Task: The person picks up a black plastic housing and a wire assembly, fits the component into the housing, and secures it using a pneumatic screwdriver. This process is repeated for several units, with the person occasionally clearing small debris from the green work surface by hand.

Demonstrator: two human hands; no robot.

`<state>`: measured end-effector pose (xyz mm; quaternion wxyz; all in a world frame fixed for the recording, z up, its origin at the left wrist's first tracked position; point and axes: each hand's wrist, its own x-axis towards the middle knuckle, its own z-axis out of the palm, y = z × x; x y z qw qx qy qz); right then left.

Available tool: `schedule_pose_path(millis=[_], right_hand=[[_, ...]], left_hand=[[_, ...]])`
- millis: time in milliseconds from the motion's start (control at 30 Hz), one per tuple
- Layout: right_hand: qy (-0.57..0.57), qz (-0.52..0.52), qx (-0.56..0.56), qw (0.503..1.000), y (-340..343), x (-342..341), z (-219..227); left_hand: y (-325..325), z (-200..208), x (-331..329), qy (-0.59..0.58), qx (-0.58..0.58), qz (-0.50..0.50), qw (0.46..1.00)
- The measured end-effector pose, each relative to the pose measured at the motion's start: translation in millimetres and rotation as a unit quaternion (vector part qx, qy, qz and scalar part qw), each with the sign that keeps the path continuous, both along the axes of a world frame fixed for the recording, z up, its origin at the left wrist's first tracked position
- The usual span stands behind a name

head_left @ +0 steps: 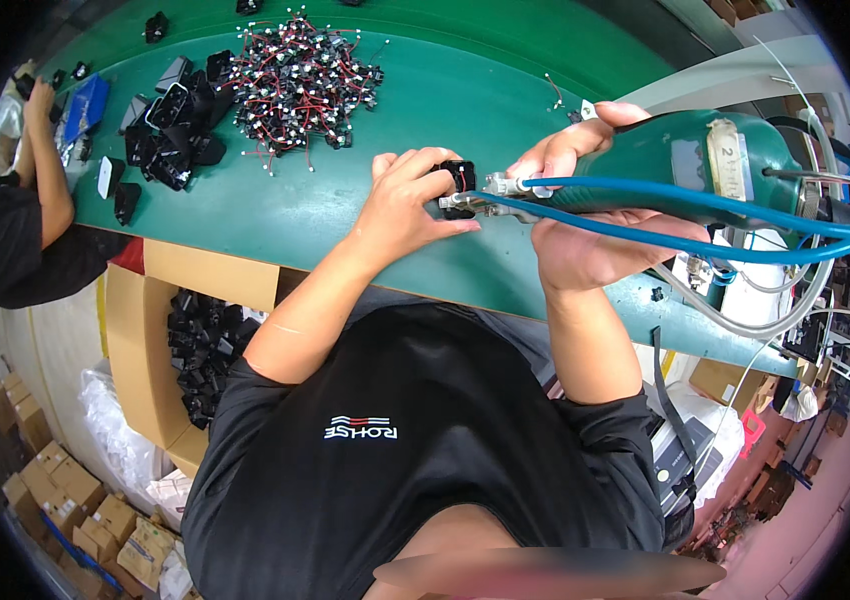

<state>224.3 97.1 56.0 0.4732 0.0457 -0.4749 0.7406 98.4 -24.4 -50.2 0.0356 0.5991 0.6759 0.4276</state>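
Observation:
My left hand [407, 203] grips a small black plastic housing [462, 176] above the green table, fingers curled over its left side. Around the thick green body of a hand-held power tool [645, 152] my right hand [580, 225] is closed. Two blue tubes [665, 218] run along the tool from its right end to its metal nose [501, 187]. That nose meets the housing at my left fingertips; whether its tip goes inside is hidden. Left of my hands lies a large heap of small parts with red and black wires [305, 85].
Black housings [175, 130] are piled beside the wired parts. An open cardboard box [145, 330] of black pieces stands against the table's front edge. At far left another person's arm [50, 165] reaches near a blue bin [87, 105]. Hoses [795, 320] loop at right.

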Motion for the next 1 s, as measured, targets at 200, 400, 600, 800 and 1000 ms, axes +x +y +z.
schedule_pose_path(millis=[200, 400, 600, 800, 1000], right_hand=[[-0.002, -0.031, 0.018, 0.999, -3, -2, 4], [-0.121, -0.096, 0.040, 0.987, -9, 3, 12], [-0.109, -0.063, 0.045, 0.991, -1, 6, 6], [-0.011, -0.001, -0.019, 1.000, -2, 3, 0], [0.015, 0.085, -0.126, 0.988, -9, -1, -10]], left_hand=[[0, -1, 0, -0.006, -0.002, 0.002, 1.000], [0, -1, -1, -0.010, -0.011, -0.002, 1.000], [1, 2, 0, -0.002, -0.002, -0.001, 1.000], [0, 2, 1, -0.004, -0.003, 0.001, 1.000], [-4, -3, -2, -0.012, 0.003, -0.005, 1.000]])
